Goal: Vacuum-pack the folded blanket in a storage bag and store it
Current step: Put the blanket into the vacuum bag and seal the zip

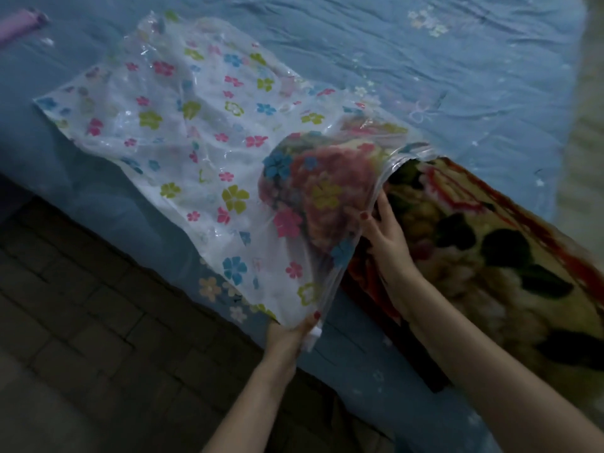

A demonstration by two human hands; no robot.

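A clear storage bag (pixel 183 125) printed with coloured flowers is laid across a blue bed sheet (pixel 457 60). The bag's open mouth is turned toward the near edge of the sheet. One end of a folded blanket (pixel 474 250), floral in red, yellow and dark green, is seen inside the bag's mouth; the greater part of the blanket is outside the bag, resting on the sheet beside it.

The near corner of the bag's mouth is pinched by the left hand (pixel 287 335), with the thumb pressed on top of the plastic and the fingers hidden beneath. The upper lip of the mouth is held up by the right hand (pixel 385 233), its fingers curled at the plastic edge just where the blanket enters; contact with the blanket itself cannot be confirmed.

A purple object (pixel 19 26), blurred, is noted on the sheet well beyond the bag's far corner. A dark tiled floor (pixel 81 322) is visible below the sheet's edge.
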